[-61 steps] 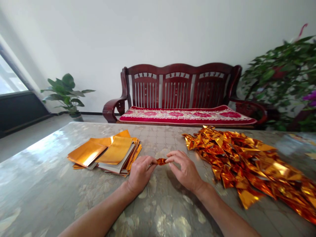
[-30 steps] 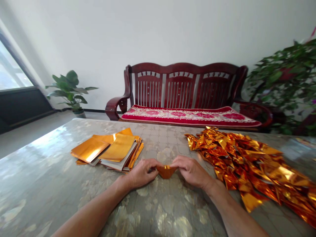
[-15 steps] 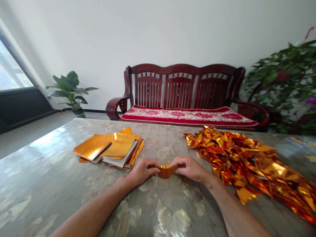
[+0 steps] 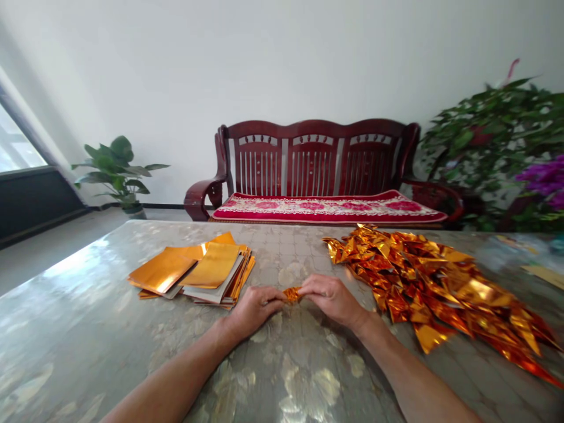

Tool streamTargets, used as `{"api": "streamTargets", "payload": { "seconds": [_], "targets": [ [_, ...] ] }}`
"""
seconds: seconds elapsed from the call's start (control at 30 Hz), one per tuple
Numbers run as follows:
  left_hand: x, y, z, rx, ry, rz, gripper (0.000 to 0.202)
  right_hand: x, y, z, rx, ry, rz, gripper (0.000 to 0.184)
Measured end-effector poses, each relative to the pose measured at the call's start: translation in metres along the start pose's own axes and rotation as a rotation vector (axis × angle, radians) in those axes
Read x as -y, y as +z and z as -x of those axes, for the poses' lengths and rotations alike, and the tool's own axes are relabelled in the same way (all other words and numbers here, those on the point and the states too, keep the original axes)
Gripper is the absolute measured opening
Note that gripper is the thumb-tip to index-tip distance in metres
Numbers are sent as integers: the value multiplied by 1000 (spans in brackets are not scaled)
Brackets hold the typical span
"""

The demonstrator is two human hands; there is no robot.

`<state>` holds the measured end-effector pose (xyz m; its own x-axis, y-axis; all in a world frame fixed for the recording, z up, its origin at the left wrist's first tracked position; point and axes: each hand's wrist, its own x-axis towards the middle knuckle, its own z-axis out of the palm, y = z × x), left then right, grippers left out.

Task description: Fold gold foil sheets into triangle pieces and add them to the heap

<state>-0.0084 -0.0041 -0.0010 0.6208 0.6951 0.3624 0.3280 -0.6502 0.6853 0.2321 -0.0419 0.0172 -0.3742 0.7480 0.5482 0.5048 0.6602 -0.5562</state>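
The left hand (image 4: 255, 308) and right hand (image 4: 332, 298) each pinch one end of a small gold foil piece (image 4: 292, 294), thumbs and fingers nearly closed on it. It sits between them, around the middle of the surface (image 4: 101, 329); I cannot tell whether it touches down. The stack of gold sheets (image 4: 211, 267) lies just beyond the left hand, short of the far edge. A heap of folded foil (image 4: 423, 276) spreads from the far edge down the right side. Open room runs between stack and heap, and from the stack to the left edge.
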Motion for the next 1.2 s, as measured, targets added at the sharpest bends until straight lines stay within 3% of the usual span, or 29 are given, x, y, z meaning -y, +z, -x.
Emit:
{"api": "streamTargets", "payload": {
  "seconds": [0.13, 0.5, 0.77, 1.0, 1.2],
  "targets": [
    [4, 3, 1, -97, 57, -66, 16, 5, 3, 0, -53, -71, 85, 20],
    [8, 3, -1, -73, 75, -305, 20, -5, 24, 3, -76, -88, 200, 22],
    [9, 7, -2, -71, 90, -243, 20, -11, 32, 5, 19, -28, 309, 26],
    [7, 7, -3, -89, 79, -352, 20, -2, 35, 4, -76, 7, 312, 29],
    [2, 5, -4, -93, 70, -502, 19, -4, 34, 3, -65, -5, 360, 29]
  ]
}}
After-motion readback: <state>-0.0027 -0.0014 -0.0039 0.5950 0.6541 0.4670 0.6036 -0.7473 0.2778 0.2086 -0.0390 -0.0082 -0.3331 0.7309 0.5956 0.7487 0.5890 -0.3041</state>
